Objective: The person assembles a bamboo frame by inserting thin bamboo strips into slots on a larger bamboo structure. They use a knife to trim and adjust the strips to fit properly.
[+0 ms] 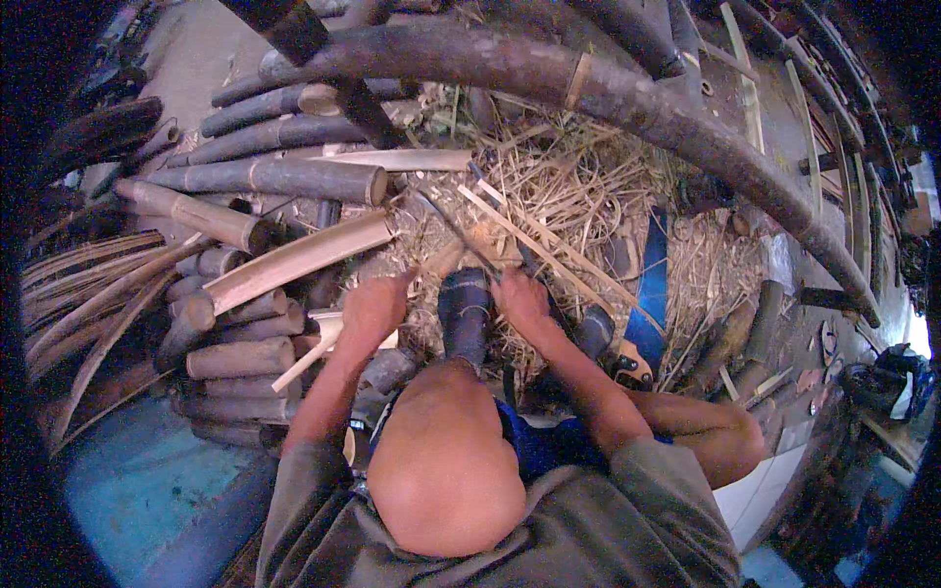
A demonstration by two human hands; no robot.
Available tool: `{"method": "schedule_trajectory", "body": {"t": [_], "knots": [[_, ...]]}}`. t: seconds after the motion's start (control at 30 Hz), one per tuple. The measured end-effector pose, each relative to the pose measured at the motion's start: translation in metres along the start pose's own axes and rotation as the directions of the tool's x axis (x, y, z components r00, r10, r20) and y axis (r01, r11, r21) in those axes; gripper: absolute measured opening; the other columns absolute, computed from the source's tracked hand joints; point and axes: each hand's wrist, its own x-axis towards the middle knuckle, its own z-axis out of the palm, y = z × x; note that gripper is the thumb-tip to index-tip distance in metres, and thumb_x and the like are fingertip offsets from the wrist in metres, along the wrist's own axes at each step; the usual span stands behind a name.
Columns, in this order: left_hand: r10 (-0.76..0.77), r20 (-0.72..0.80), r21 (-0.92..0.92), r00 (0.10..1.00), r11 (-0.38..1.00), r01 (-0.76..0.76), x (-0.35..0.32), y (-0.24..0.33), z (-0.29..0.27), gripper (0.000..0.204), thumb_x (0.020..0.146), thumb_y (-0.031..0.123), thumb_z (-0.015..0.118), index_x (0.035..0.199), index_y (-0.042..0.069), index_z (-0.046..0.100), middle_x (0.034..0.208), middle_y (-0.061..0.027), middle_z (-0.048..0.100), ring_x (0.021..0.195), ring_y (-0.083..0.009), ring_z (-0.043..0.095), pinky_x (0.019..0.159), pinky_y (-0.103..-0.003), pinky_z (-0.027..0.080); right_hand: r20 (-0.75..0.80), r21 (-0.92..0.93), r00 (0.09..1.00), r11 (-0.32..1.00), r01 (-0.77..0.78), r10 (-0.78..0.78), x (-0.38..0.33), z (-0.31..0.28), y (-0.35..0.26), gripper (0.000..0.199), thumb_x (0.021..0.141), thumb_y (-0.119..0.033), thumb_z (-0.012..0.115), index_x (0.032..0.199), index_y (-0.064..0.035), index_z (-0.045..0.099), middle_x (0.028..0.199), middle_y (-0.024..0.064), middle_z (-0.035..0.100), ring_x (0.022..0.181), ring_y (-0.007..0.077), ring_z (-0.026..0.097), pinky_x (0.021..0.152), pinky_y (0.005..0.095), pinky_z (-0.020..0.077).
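A: Your right hand (520, 297) — closed on the knife?
B: Yes, fingers curled around the near end; the dark knife (444, 218) slants away from you, to the left.
A: Your left hand (374, 310)?
B: Fingers curled near a pale bamboo piece (441, 259) — can't tell if you're gripping it.
A: Where's that piece?
B: Between your hands, just beyond your dark-covered shin (465, 312).
A: Around you?
B: Bamboo poles (270, 180) and a split bamboo half (299, 263) on your left, shavings (559, 186) ahead.
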Motion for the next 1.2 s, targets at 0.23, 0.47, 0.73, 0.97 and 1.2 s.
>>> {"method": "schedule_trajectory", "body": {"t": [0.23,0.47,0.73,0.97,1.2], "knots": [[0.057,-0.297,-0.059,0.953,0.995,-0.078,-0.031,-0.040,0.011,0.034,0.093,0.029,0.061,0.123,0.012,0.064,0.079,-0.0222,0.069,0.073,-0.0436,0.067,0.067,-0.054,0.054,-0.149,0.176,0.986,0.983,-0.052,0.079,0.002,0.000,0.010,0.046,0.093,-0.040,0.060,0.118,-0.0016,0.063,0.111,0.0304,0.066,0.104,0.0457,0.065,0.087,0.0559,0.0521],[-0.051,-0.652,-0.619,0.757,0.612,-0.492,-0.028,0.007,-0.074,0.033,0.108,0.031,0.045,0.116,0.001,0.055,0.076,-0.0115,0.061,0.069,-0.0223,0.062,0.064,-0.039,0.050,-0.308,0.098,0.930,0.966,0.241,-0.201,-0.029,-0.076,-0.064,0.050,0.098,-0.042,0.055,0.125,0.0001,0.062,0.118,0.0276,0.064,0.104,0.0418,0.066,0.091,0.0485,0.0512],[-0.215,-0.789,-0.592,0.575,0.019,-0.806,-0.005,0.084,-0.184,0.048,0.104,0.021,0.052,0.147,0.001,0.041,0.111,-0.0111,0.063,0.100,-0.0230,0.062,0.092,-0.034,0.051,-0.792,0.235,0.578,0.774,0.588,-0.199,-0.037,-0.164,-0.117,0.025,0.100,-0.025,0.057,0.097,-0.0010,0.066,0.082,0.0193,0.066,0.072,0.0399,0.065,0.064,0.0440,0.0509],[0.463,-0.876,0.482,-0.135,0.846,-0.226,-0.037,0.111,-0.280,0.044,0.090,0.028,0.068,0.129,0.007,0.063,0.135,-0.0143,0.055,0.133,-0.0378,0.043,0.117,-0.056,0.026,-0.890,-0.283,0.116,0.733,0.619,-0.442,-0.022,-0.300,-0.077,0.018,0.095,-0.021,0.064,0.089,-0.0041,0.065,0.078,0.0153,0.063,0.069,0.0381,0.063,0.062,0.0457,0.0505],[0.494,-0.865,0.498,-0.093,0.866,-0.036,0.017,0.132,-0.379,0.022,0.090,0.031,0.067,0.085,0.010,0.063,0.085,-0.0096,0.061,0.089,-0.0287,0.058,0.089,-0.044,0.040,-0.885,-0.354,0.095,0.793,0.496,-0.455,0.016,-0.411,-0.038,0.039,0.093,-0.029,0.066,0.119,-0.0012,0.061,0.110,0.0214,0.060,0.098,0.0395,0.062,0.084,0.0478,0.0513]]}}
